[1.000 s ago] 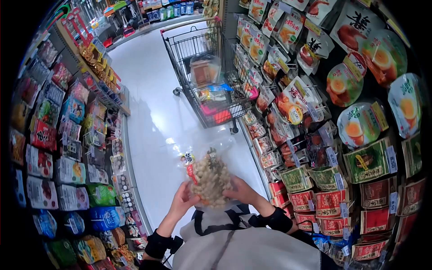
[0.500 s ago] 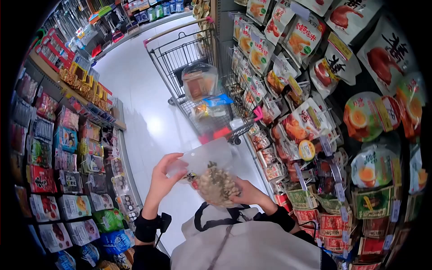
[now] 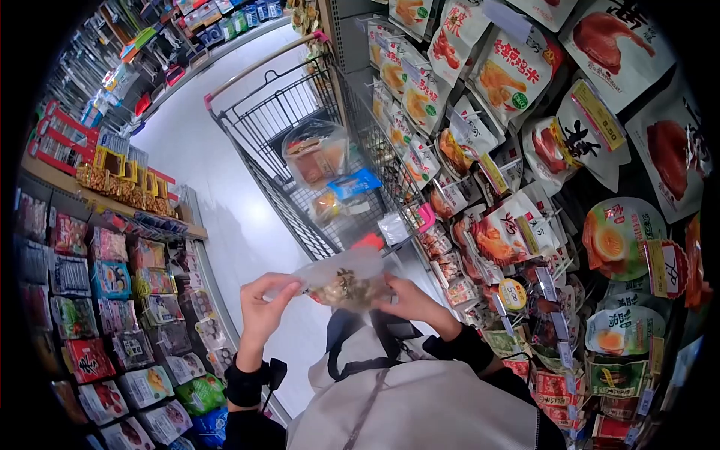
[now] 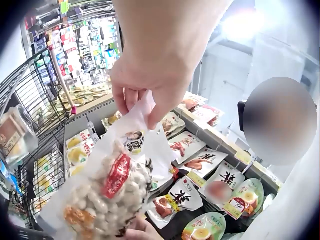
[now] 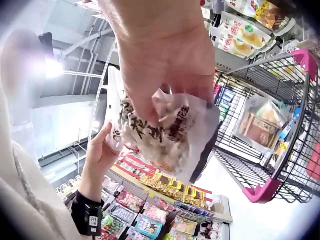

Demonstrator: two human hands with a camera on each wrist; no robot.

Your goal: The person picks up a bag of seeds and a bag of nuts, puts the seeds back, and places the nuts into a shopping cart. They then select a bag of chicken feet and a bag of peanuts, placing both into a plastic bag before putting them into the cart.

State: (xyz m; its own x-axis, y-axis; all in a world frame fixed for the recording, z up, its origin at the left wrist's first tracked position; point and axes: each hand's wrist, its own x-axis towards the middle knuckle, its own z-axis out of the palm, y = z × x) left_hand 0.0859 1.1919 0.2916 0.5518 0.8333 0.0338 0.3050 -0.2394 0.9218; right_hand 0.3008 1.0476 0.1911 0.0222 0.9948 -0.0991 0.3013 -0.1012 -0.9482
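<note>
A: Where is the bag of nuts?

B: Held up in both hands, in front of the person's pale top, on the near side of the shopping cart. It is see-through, with a red label on one face and dark printing on the other.

A: What is the left hand doing?

B: Pinching the bag near its edge, thumb on one side and fingers on the other.

A: And the right hand?

B: Gripping the opposite end, its thumb and fingers closed on the plastic where the nuts bulge.

A: Anything in the cart?

B: A clear bag with brown contents lies toward the far end, and a blue packet sits just to its right, on the near side. The cart's pink corner is at its near right.

A: What stands around them?

B: On the left, a shelf with rows of small packets below it. On the right, white food pouches hang close together, some with yellow price tags. Round packs with an egg picture hang nearer. Pale, shiny floor runs between the two sides.
</note>
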